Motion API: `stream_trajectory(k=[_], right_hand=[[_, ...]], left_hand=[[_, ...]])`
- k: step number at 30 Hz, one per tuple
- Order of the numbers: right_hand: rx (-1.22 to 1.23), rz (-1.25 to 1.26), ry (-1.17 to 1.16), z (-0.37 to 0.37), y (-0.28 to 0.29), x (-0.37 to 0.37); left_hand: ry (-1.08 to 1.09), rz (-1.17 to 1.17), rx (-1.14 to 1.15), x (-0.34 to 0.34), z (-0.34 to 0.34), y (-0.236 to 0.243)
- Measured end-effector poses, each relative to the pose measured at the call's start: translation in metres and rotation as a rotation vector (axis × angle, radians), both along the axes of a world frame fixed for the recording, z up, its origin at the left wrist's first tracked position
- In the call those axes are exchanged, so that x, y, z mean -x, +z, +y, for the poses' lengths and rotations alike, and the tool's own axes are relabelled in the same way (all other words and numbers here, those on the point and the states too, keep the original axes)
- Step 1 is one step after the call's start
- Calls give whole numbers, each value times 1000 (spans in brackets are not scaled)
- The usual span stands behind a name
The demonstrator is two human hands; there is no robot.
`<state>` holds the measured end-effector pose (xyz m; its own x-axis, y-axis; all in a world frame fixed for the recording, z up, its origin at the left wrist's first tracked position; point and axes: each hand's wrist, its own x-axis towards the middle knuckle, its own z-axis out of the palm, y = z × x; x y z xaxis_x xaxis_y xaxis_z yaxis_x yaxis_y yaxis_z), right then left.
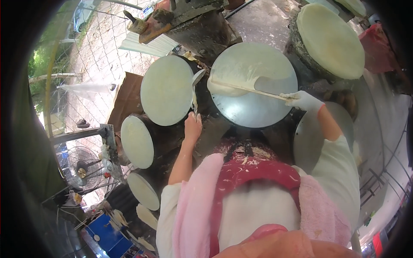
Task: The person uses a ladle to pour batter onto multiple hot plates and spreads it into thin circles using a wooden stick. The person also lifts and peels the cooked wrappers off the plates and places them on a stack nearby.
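In front of me is a round metal griddle, its upper part coated with pale wet batter and its lower part bare and shiny. My right hand, in a white glove with an orange cuff, is closed round the end of a long thin wooden spreader. The spreader lies across the griddle, its far end at the left rim in the batter. My bare left hand grips a batter-smeared ladle by its handle. The ladle's bowl is between this griddle and a fully coated griddle on the left.
More coated rounds stand at upper right and lower left. A bare grey metal disc is below my right arm. A batter-crusted stand rises at the back. Left are a cardboard sheet, a fan and wire fencing.
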<state>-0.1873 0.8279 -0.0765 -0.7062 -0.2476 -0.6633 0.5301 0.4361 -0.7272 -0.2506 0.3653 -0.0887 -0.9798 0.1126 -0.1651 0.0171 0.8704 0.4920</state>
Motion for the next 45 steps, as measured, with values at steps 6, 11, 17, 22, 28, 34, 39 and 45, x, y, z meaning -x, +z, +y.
stream_trajectory(k=[6,11,17,22,28,34,39,45], right_hand=[[21,469,-174,15,-35,3],[34,73,-79,-11,-32,-12],[238,60,-439,-41,-32,-114],[707,-262,-910,-183,-8,-138],[461,-34,-1113,-358,-24,-23],[-508,65,-1116,-375,-67,-33],[-4,-177,-1456,-342,-32,-56],[-637,119,-678,-318,-45,-101]], left_hand=[[-219,-19,322,16,21,7],[-350,-80,426,-18,-3,18],[-414,-294,392,-79,-17,20],[-420,-366,-139,-41,-40,38],[-312,84,-452,8,-89,62],[-321,14,-485,7,-163,35],[-145,-200,-535,-15,-172,29],[105,-452,-735,-46,-139,56]])
